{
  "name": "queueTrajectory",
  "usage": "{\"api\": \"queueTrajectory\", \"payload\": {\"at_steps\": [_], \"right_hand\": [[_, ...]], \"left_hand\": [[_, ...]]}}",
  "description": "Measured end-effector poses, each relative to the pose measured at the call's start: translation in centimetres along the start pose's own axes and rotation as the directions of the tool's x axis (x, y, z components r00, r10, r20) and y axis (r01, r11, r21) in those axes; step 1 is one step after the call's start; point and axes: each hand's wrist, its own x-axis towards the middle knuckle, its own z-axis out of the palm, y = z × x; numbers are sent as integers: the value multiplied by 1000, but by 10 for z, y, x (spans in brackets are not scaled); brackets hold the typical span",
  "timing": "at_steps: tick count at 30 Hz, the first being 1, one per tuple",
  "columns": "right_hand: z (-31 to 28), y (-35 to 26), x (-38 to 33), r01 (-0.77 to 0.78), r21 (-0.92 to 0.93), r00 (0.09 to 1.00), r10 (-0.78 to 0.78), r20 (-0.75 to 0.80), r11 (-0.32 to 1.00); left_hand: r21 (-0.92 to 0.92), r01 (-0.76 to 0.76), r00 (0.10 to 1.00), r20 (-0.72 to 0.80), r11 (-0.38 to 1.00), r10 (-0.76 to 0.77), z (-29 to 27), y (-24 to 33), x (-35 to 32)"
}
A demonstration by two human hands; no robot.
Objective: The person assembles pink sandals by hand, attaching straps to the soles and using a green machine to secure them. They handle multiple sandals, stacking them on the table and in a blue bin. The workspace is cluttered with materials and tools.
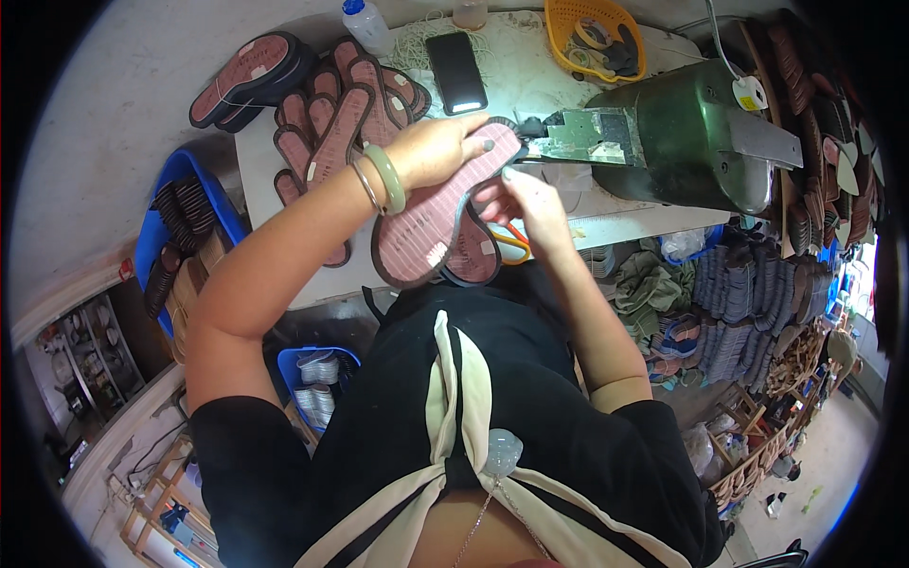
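Head view: I see the pink sole (414, 234) held left of the green machine (686, 137), long axis slanted, its narrower end pointing at the machine and its broad end back toward the wearer's black shirt (521, 364). The left hand (438, 151) is clamped on the sole's machine-side half, thumb on the face, the broad end reaching out away from the machine. The right hand (532, 206) curls beside the sole's machine-side edge; whether it grips, I cannot tell.
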Motion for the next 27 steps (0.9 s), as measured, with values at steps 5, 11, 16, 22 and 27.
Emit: {"api": "queueTrajectory", "payload": {"at_steps": [5, 11, 16, 22, 27], "right_hand": [[35, 5, -52, -99, 311, 994, 79, 77, 945], [14, -1, -93, -105, 423, 986, 149, -71, 900], [-12, -2, -77, -36, 371, 991, 80, -104, 928], [-21, -2, -49, 34, 348, 992, 11, -127, 937], [-25, 5, -32, 85, 310, 987, -37, -157, 947]], "left_hand": [[-49, 89, 994, -55, 995, -92, 18, 4, -2], [-52, 80, 982, -170, 995, -87, 31, 5, 0], [-43, 124, 971, -202, 991, -130, 23, 10, 11], [-93, 146, 956, -244, 985, -164, 15, -1, 31], [-123, 124, 941, -300, 985, -156, 14, -15, 50]]}}
